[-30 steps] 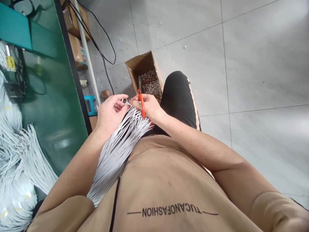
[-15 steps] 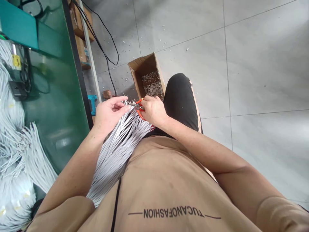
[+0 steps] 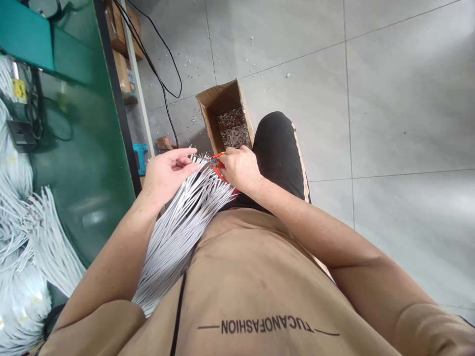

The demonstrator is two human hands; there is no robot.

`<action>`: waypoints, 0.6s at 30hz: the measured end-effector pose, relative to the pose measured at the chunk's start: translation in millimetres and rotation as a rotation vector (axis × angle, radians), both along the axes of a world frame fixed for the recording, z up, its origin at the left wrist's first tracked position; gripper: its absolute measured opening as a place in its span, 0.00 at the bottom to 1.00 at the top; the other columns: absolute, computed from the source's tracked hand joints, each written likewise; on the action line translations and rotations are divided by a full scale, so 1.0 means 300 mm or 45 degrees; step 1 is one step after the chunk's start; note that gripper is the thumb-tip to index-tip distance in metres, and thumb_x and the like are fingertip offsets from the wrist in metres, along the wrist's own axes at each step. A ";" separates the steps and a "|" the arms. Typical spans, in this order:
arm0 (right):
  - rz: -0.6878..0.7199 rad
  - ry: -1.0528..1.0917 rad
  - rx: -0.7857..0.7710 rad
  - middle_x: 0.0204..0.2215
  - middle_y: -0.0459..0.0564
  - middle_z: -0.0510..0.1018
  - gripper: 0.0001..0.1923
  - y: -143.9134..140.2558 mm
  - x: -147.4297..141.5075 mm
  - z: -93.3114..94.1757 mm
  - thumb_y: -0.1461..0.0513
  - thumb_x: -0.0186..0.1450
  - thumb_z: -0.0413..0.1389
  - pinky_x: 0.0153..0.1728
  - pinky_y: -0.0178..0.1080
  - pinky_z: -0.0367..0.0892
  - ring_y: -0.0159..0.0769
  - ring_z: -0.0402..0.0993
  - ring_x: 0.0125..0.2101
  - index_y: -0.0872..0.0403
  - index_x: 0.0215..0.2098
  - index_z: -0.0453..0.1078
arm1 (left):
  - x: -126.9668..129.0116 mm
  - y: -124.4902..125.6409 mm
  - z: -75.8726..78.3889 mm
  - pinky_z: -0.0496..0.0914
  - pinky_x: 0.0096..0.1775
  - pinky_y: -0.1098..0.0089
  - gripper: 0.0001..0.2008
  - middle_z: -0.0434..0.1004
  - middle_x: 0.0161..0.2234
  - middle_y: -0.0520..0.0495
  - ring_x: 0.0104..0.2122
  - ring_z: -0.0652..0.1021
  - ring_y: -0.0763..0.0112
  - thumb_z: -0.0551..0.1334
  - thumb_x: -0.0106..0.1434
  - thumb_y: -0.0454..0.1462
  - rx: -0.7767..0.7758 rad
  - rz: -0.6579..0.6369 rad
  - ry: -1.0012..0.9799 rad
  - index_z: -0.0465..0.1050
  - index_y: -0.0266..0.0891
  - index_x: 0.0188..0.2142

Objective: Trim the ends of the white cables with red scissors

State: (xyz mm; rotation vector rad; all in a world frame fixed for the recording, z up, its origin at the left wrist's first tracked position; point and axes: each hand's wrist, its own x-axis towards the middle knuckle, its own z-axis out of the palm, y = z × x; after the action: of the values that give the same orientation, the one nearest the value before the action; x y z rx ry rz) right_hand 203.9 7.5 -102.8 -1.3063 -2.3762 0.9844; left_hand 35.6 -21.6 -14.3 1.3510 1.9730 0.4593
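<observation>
My left hand (image 3: 166,173) is closed in a pinch, thumb and index finger at the tip of a white wire. My right hand (image 3: 241,168) grips a pair of pliers with orange-red handles (image 3: 218,155), the slim metal jaws pointing left toward my left fingertips. Exactly what lies between the jaws is too small to make out. Below both hands, a thick bundle of white wires (image 3: 174,237) hangs across my lap, its cut ends fanned upward near the pliers.
An open cardboard box (image 3: 208,116) holding small clippings stands on the grey tiled floor (image 3: 289,54), where more bits are scattered. At left, a green-topped table (image 3: 96,148) carries heaps of white wires (image 3: 55,242) and a teal device (image 3: 24,34). Black cables (image 3: 163,81) hang beside it.
My right hand and the pliers have shifted slightly to the right, and the handles look a little closer together. My left hand stays nearly in place. The view has moved slightly.
</observation>
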 end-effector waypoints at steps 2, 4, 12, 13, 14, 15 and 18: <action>-0.055 0.048 -0.024 0.28 0.52 0.76 0.22 0.003 0.001 -0.004 0.52 0.68 0.50 0.37 0.40 0.53 0.34 0.67 0.27 0.58 0.30 0.77 | 0.002 0.001 0.003 0.75 0.42 0.65 0.21 0.79 0.30 0.49 0.31 0.77 0.70 0.69 0.52 0.40 0.008 -0.007 0.022 0.79 0.39 0.46; -0.096 0.099 -0.012 0.28 0.50 0.75 0.23 0.005 0.001 -0.009 0.50 0.68 0.50 0.38 0.40 0.54 0.32 0.66 0.27 0.58 0.30 0.77 | 0.007 0.002 0.007 0.75 0.41 0.65 0.20 0.78 0.30 0.49 0.31 0.77 0.71 0.69 0.52 0.40 0.020 -0.012 0.044 0.79 0.39 0.46; -0.013 0.043 0.094 0.29 0.52 0.76 0.16 0.007 0.012 0.003 0.58 0.66 0.51 0.38 0.41 0.51 0.35 0.67 0.29 0.59 0.31 0.76 | 0.015 -0.002 0.004 0.75 0.39 0.67 0.22 0.78 0.30 0.50 0.30 0.77 0.72 0.69 0.51 0.38 0.039 0.004 0.030 0.77 0.38 0.47; -0.002 0.032 0.098 0.29 0.52 0.76 0.16 0.009 0.015 0.007 0.58 0.66 0.50 0.38 0.41 0.51 0.35 0.67 0.29 0.59 0.31 0.76 | 0.016 -0.003 0.003 0.75 0.39 0.67 0.21 0.78 0.30 0.50 0.30 0.77 0.72 0.70 0.50 0.38 0.040 0.026 0.027 0.77 0.38 0.46; 0.009 0.021 0.099 0.30 0.53 0.76 0.16 0.012 0.018 0.012 0.59 0.66 0.50 0.38 0.42 0.50 0.36 0.68 0.30 0.59 0.31 0.76 | 0.017 -0.003 0.003 0.75 0.39 0.67 0.19 0.79 0.30 0.50 0.30 0.78 0.71 0.70 0.49 0.38 0.038 0.050 0.028 0.78 0.38 0.43; 0.020 0.009 0.098 0.30 0.53 0.76 0.15 0.014 0.021 0.017 0.59 0.66 0.50 0.37 0.42 0.50 0.36 0.68 0.30 0.60 0.31 0.76 | 0.018 -0.003 0.005 0.75 0.39 0.66 0.16 0.79 0.30 0.49 0.30 0.78 0.70 0.70 0.48 0.37 0.031 0.072 0.031 0.78 0.38 0.39; 0.055 -0.024 0.091 0.30 0.54 0.77 0.16 0.021 0.025 0.030 0.59 0.66 0.50 0.37 0.42 0.49 0.38 0.68 0.30 0.60 0.32 0.76 | 0.023 -0.001 0.013 0.76 0.39 0.65 0.10 0.81 0.29 0.48 0.30 0.79 0.69 0.70 0.48 0.38 -0.006 0.098 0.046 0.79 0.39 0.32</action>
State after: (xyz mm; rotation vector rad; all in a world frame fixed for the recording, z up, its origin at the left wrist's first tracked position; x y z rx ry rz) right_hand 211.5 13.7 -93.9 -1.2493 -2.4398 0.8942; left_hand 42.6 -21.9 -10.3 1.2924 2.0598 0.4693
